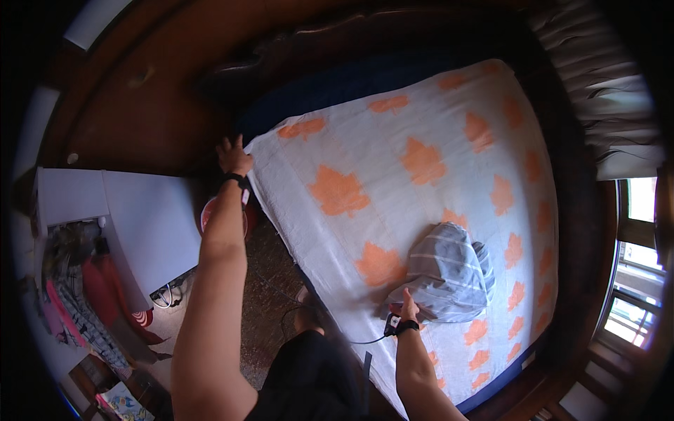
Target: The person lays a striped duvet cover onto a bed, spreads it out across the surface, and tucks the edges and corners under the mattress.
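Observation:
A white sheet with orange maple leaves (pixel 379 152) covers a bed over a dark blue layer (pixel 347 84). At the sheet's upper left corner, my left hand (pixel 235 157) rests with its fingers spread; whether it pinches the edge is unclear. My right hand (pixel 408 306) is beside a bunched grey striped cloth (pixel 447 268) on the sheet, its thumb raised and its other fingers largely hidden. A small dark device with a cable (pixel 392 324) lies by the right wrist. Both wrists wear dark bands.
A white cabinet (pixel 152 221) stands at the left, with clothes (pixel 105 294) hanging beside it. A red round container (pixel 209 214) is partly behind my left forearm. A cable runs from the bed's edge towards the floor. Curtains (pixel 611 94) and a window are at the right.

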Demonstrator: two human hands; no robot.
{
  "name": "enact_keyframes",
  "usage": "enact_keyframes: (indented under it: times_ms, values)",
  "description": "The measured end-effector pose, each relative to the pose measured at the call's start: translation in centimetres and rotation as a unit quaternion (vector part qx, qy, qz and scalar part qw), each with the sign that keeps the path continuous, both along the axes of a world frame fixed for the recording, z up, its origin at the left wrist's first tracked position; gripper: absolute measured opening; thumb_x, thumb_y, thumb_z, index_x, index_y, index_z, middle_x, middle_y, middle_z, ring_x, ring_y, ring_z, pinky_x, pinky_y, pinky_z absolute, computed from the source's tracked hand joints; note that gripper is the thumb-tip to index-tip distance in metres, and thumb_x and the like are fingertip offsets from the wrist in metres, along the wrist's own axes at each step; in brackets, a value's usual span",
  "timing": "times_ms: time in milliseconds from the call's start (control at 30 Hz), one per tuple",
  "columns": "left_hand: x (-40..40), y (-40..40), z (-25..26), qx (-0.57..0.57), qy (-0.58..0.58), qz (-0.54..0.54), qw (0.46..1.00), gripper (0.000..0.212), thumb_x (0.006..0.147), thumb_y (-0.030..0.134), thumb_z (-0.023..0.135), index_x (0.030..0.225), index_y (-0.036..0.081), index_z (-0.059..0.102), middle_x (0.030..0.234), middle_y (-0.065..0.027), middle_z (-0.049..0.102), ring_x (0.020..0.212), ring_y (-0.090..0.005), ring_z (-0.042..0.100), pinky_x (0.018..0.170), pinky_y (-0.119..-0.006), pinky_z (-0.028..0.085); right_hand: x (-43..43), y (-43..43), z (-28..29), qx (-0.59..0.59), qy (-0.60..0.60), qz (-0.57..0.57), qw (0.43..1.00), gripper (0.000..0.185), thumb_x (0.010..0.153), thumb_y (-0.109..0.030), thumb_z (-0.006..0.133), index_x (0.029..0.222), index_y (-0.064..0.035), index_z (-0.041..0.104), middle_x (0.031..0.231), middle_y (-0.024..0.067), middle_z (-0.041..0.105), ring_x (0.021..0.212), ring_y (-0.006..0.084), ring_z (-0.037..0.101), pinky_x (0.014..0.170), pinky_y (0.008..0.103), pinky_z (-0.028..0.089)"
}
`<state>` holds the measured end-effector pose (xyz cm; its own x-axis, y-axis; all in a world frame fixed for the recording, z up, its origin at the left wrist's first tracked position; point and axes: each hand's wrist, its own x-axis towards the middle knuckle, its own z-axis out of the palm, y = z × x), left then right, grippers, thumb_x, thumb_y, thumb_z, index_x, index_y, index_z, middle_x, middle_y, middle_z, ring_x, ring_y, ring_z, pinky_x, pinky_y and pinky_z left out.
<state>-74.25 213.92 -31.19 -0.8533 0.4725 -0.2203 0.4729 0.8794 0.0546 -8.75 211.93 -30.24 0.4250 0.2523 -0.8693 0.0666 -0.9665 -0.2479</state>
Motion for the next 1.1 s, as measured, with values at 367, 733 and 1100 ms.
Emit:
enact_keyframes:
  times_ms: [367, 733, 1100]
  values:
    - [11.7, -15.0, 1.4, 0.31, -0.499, 0.13, 0.799, 0.022, 0.091, 0.018, 0.063, 0.109, 0.005, 0.064, 0.093, -0.0022, 0.067, 0.077, -0.0096, 0.061, 0.063, -0.024, 0.051, 2.2, 1.1, 3.0, 0.07, 0.098, -0.052, 0.991, 0.026, 0.084, -0.022, 0.069, 0.067, -0.009, 0.055, 0.056, 0.005, 0.051, 0.049, 0.0182, 0.05, 0.046, 0.0326, 0.038]
    - [38.6, -11.0, 16.6, 0.266, -0.409, -0.312, 0.815, 0.103, 0.069, 0.026, 0.085, 0.148, 0.004, 0.024, 0.134, -0.0281, 0.045, 0.124, -0.0404, 0.046, 0.103, -0.043, 0.04, 4.9, 1.3, 22.9, 0.344, 0.143, 0.279, 0.885, 0.036, 0.091, -0.018, 0.063, 0.059, -0.0041, 0.055, 0.049, 0.0034, 0.041, 0.044, 0.0164, 0.038, 0.044, 0.0343, 0.027]
    - [51.9, -6.2, 37.6, 0.389, -0.378, -0.464, 0.7, 0.031, 0.084, 0.007, 0.06, 0.114, 0.006, 0.065, 0.104, -0.0165, 0.07, 0.094, -0.024, 0.068, 0.081, -0.035, 0.053, 11.8, -7.0, 44.0, 0.47, 0.319, 0.071, 0.82, 0.036, 0.1, -0.037, 0.05, 0.101, -0.0043, 0.065, 0.087, 0.0027, 0.064, 0.077, 0.0108, 0.06, 0.065, 0.0256, 0.047]
